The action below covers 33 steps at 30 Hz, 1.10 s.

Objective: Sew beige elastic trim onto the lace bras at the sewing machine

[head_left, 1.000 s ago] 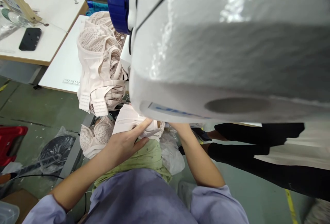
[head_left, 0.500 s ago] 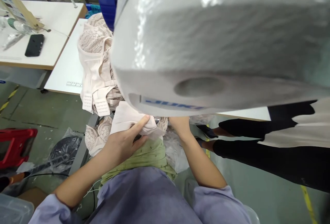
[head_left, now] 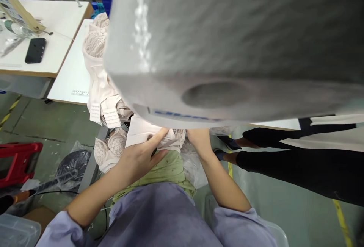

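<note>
Left hand (head_left: 138, 159) grips ahead, right hand (head_left: 199, 139) partly hidden.

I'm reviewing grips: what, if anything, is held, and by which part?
The left hand holds the pale garment by its edge nearest the body. Whether the right hand grips anything is hidden by the machine head.

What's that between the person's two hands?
A pale, lace-trimmed garment lies between the left hand and right hand, as the head view shows; the machine partly hides that right hand.
</note>
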### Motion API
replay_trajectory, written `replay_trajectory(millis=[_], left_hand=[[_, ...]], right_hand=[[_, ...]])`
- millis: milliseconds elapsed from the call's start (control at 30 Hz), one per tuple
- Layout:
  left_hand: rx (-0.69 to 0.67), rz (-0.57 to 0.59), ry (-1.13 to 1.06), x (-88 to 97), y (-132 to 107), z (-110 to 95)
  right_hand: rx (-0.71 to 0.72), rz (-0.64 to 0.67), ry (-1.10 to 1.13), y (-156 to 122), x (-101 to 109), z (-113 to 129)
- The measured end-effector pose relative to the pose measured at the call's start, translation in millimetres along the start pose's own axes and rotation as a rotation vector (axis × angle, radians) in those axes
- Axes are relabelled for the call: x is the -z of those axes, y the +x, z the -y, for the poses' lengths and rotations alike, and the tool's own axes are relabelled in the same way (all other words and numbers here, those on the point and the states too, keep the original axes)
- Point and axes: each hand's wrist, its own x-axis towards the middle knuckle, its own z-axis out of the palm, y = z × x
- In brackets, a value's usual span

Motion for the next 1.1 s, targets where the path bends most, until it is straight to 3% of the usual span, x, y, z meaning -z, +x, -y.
replay_trajectory(millis=[100,400,533,800,1000,1100], left_hand=[[-0.009,-0.007,0.007,0.9,0.7,-1.8],[0.101,0.078,0.003,-3.2,-4.1,-2.7],[0.171,-0.006,-0.016,-11.2,-11.0,-1.2],[0.073,-0.081,0.022,-18.9,-17.6,-12.6],[-0.155,-0.232,0.164,-43.2,-34.3,-33.3],[-0.177,-0.193,0.177,-52.2,-43.4,-44.3]], right_hand=[[-0.064,-0.084,0.079,-4.7,-2.4,6.0],[-0.196,-0.047,0.302,-19.4,-8.6,11.9],[-0.209,-0.072,0.38,-26.0,-13.6,13.4],[-0.234,-0.035,0.384,-41.7,-15.0,24.0],[-0.297,-0.006,0.45,-75.2,-17.4,26.0],[-0.3,-0.029,0.471,-87.0,-13.0,30.5]])
